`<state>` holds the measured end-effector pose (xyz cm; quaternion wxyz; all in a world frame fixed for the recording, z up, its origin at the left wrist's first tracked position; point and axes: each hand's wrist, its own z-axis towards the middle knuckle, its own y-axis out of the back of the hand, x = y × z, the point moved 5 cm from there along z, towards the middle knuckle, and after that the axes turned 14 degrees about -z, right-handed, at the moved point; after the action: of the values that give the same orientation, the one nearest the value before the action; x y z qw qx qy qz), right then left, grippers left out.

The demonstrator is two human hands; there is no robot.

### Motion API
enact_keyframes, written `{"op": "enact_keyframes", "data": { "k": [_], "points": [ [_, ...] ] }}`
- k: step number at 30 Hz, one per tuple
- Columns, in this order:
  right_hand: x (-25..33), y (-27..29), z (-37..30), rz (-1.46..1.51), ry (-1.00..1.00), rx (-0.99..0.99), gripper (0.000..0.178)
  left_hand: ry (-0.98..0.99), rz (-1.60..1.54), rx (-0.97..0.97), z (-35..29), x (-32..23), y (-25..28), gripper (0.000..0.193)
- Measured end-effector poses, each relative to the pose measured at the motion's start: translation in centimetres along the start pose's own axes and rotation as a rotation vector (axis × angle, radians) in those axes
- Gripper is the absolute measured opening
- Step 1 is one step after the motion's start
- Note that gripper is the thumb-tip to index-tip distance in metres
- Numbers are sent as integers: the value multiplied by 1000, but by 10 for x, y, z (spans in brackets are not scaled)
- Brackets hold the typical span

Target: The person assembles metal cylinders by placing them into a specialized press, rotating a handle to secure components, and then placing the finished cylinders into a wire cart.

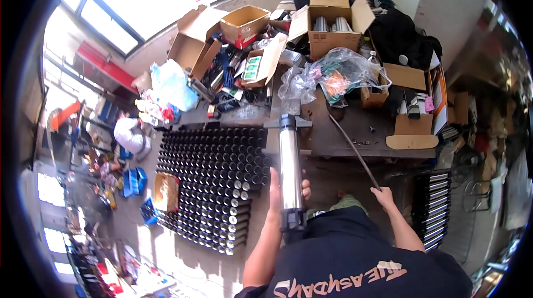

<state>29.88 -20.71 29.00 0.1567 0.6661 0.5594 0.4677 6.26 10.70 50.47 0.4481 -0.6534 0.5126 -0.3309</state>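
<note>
My left hand (274, 202) is wrapped round a shiny steel cylinder (290, 170) with black ends, held upright in front of my body. Its thumb shows on the left side and its fingertips on the right. The cylinder's upper end overlaps a grey metal block (290, 108) at the bench's front edge; whether they touch, I cannot tell. My right hand (382, 198) is closed on the lower end of a long, thin, dark rod (355, 149). That rod slants up to the left, its far end over the workbench (327, 140).
Many black-topped cylinders (205, 170) stand in rows on the floor at left; more steel cylinders (437, 209) lie stacked at right. Open cardboard boxes (333, 43), a clear plastic bag (344, 76) and small screws (363, 142) crowd the bench. A person (132, 136) is at far left.
</note>
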Motion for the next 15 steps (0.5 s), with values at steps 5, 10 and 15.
{"op": "enact_keyframes", "data": {
  "k": [5, 10, 15],
  "points": [
    [-2, -3, 36, -138, 100, 10, 37, -126, -104, 131, 10, 4, -20, 88],
    [-6, -28, 35, -138, 21, 78, 36, -209, -21, 36, -3, -14, -31, 78],
    [0, -53, 18, 17, -41, 207, 33, -188, -73, 50, -6, -25, -28, 76]
  ]
}}
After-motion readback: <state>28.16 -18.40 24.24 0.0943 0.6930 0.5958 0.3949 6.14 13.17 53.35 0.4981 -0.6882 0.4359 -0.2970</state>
